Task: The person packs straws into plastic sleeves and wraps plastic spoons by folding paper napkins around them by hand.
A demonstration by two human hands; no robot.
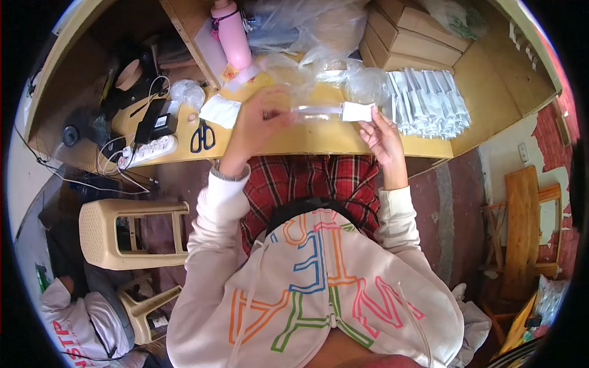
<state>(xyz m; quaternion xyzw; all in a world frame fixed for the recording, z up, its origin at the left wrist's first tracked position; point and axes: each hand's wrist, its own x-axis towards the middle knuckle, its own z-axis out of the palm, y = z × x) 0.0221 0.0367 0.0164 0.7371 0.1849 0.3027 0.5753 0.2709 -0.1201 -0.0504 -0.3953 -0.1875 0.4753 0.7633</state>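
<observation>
Clear plastic sleeve (316, 110) with white packet (358, 111) end, level above yellow table (307, 140)

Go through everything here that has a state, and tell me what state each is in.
left hand: closed on the clear sleeve
right hand: fingers pinching the white piece
clear sleeve: held level above the table, white piece at its end
scissors: lying flat, closed
pink bottle: upright, capped
white packets: stacked in a row
power strip: cables plugged in

A yellow wooden surface (307, 142) spans twelve o'clock; a beige plastic stool (132, 233) stands at nine, brick-red wall (549, 132) and a wooden chair (521, 227) at three.
</observation>
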